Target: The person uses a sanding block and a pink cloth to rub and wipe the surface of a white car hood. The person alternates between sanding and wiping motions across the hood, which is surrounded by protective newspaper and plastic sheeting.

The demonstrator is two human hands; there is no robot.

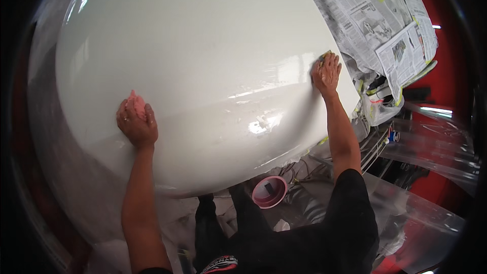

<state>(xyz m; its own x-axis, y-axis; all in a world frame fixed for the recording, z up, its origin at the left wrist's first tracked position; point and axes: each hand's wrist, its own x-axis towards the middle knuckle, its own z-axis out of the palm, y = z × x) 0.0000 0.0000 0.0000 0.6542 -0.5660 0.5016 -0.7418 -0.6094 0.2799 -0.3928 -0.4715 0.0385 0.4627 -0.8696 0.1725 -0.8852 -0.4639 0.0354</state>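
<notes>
A large, smoothly curved white car panel fills the middle of the view, with wet, shiny streaks on its near right part. My left hand rests toward the panel's left side, fingers curled over a crumpled pink cloth. Close to the right edge, my right hand presses on the white surface with its fingers together. A small yellowish-dark edge shows at those fingertips; the rest of that piece is hidden under the hand.
Newspaper sheets held by yellow tape cover the area right of the panel. On the floor below its near edge stands a pink basin with a dark block inside. A wire rack and clear plastic sheeting lie to the right.
</notes>
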